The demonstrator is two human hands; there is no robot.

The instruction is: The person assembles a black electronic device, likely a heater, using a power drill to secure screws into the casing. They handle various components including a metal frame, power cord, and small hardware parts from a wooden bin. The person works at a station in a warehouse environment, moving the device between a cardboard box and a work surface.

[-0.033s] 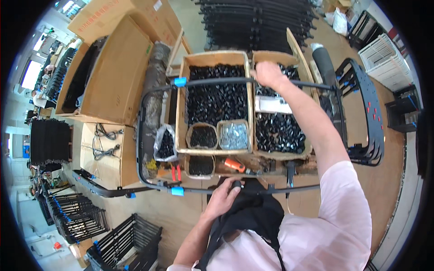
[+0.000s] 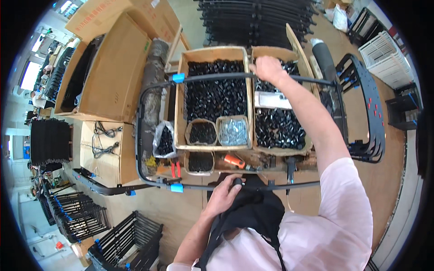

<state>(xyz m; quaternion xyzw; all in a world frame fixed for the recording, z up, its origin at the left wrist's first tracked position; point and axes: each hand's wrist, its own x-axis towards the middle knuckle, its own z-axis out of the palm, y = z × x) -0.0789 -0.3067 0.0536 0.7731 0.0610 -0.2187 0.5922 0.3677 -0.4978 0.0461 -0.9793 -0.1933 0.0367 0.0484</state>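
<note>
My left hand point(image 2: 222, 195) is closed around a small round black piece point(image 2: 237, 181) with a short pale end, beside the near rail of a black tubular frame point(image 2: 212, 78). My right hand point(image 2: 269, 70) reaches across the far rail to the back of the right wooden box point(image 2: 270, 51). Its fingers are curled, and whatever they hold is hidden. Glossy black small parts point(image 2: 278, 132) fill that box, with a silvery-white bar point(image 2: 269, 100) lying across it. The left wooden box point(image 2: 181, 108) holds similar black parts and a tub of shiny metal fasteners point(image 2: 233, 132).
Red-handled pliers point(image 2: 176, 170), an orange tool point(image 2: 234, 161) and a black power tool point(image 2: 290, 168) lie along the near edge. Cardboard boxes point(image 2: 106, 72) stand at left. Black frames point(image 2: 368, 108) lean at right; more black tubes point(image 2: 257, 22) are stacked behind.
The view has shifted slightly, so the boxes and frame appear a little higher. Both hands hold about the same places and grips.
</note>
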